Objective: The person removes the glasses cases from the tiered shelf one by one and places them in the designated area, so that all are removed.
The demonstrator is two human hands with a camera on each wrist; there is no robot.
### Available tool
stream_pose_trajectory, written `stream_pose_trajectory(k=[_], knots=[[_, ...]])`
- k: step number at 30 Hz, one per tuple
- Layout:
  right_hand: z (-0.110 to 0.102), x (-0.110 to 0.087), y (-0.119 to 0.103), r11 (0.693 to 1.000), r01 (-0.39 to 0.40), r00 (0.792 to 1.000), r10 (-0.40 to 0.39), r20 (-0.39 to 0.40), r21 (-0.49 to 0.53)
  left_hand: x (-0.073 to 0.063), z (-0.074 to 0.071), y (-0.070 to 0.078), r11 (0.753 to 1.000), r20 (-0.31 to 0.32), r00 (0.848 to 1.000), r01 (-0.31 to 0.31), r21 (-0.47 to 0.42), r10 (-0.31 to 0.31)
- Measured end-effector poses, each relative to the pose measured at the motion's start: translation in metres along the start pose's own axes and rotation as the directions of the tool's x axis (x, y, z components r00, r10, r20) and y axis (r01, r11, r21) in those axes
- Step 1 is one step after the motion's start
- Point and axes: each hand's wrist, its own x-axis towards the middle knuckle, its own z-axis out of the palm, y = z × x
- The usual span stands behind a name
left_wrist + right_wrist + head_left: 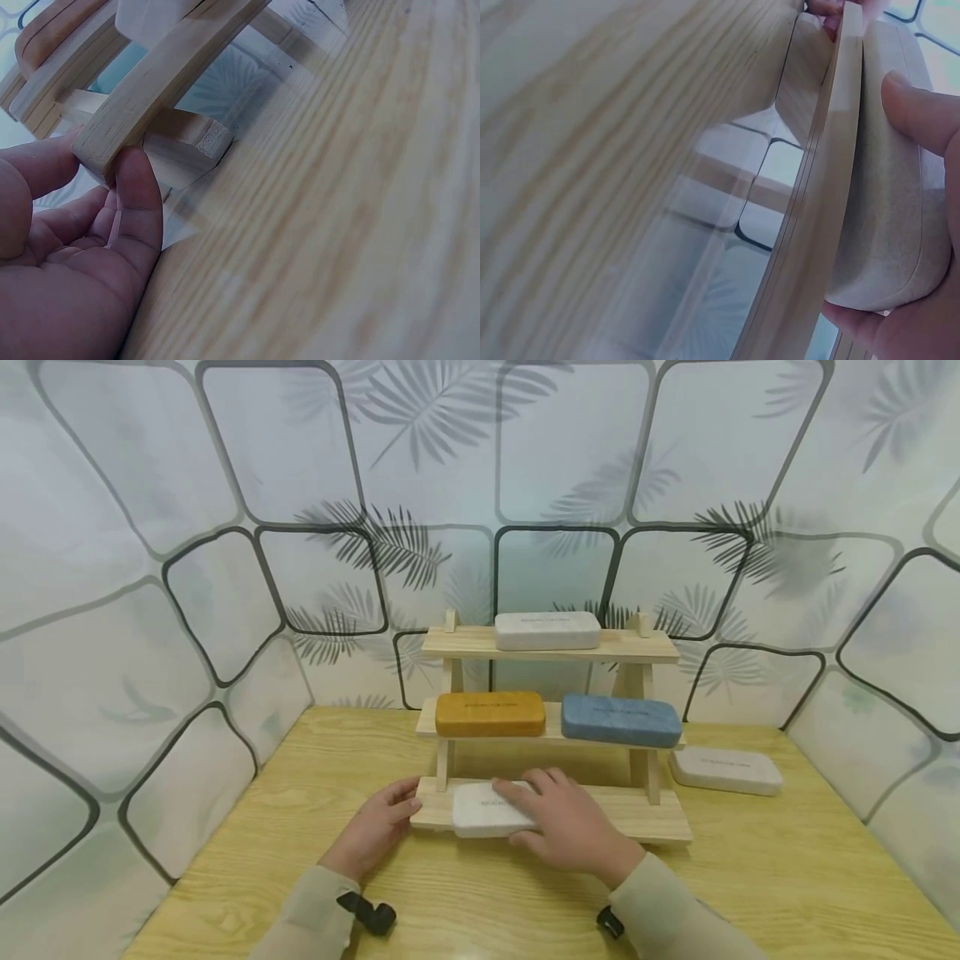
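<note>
A pale wooden three-tier display stand [630, 817] stands on the table. Its bottom board's left end [112, 139] is pinched between the thumb and a finger of my left hand [378, 828]. On that same board lies a white glasses case [486, 811], toward the left. My right hand [566, 823] grips this case from its right side, covering its right end. In the right wrist view the thumb presses on one face of the case [889, 187], with fingers round its end.
An orange glasses case [491, 714] and a blue one [621, 721] sit on the middle board. A white case [547, 631] rests on the top board. Another white case [726, 771] lies on the table [795, 860], right of the stand. Patterned cloth [442, 443] surrounds the table's back and sides.
</note>
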Motion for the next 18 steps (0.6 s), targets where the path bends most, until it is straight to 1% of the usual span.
stream_pose_trajectory(k=[6,10,15,18], knots=[[0.001,-0.01,0.01,1.0,0.014,0.999,-0.013,-0.047,0.025,0.0,-0.001,-0.002,1.0,0.019,1.0,-0.021,-0.017,0.022],[0.001,-0.016,0.017,0.999,0.011,0.999,-0.009,-0.048,0.034,-0.001,0.0,-0.001,1.0,0.017,1.0,-0.014,-0.012,0.014],[-0.002,-0.025,0.023,0.999,-0.013,0.999,0.015,-0.043,0.032,-0.001,0.001,0.0,0.999,0.034,0.999,-0.025,-0.025,0.025],[-0.006,-0.031,0.027,0.999,-0.026,0.998,0.029,-0.055,0.039,-0.001,0.001,0.0,0.999,0.035,0.999,-0.027,-0.025,0.028]])
